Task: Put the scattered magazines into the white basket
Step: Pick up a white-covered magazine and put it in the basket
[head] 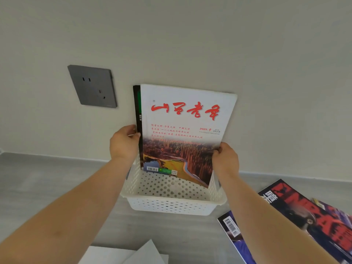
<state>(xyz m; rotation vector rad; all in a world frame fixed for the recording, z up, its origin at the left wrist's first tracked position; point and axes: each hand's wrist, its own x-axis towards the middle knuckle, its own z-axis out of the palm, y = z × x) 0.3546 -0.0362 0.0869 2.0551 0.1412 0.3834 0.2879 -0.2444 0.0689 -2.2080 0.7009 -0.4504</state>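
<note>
Both hands, left (123, 142) and right (225, 159), closed on upright white magazine (182, 134) at frame centre, lower edge inside white basket (171, 204). Risk: tall, leaning on wall, could tip basket; more magazines (312, 216) lower right.

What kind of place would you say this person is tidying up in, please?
Probably a room in a home or office, at floor or counter level: a plain wall with a grey power socket, a grey wood-grain surface, and a white basket with magazines lying about.
</note>
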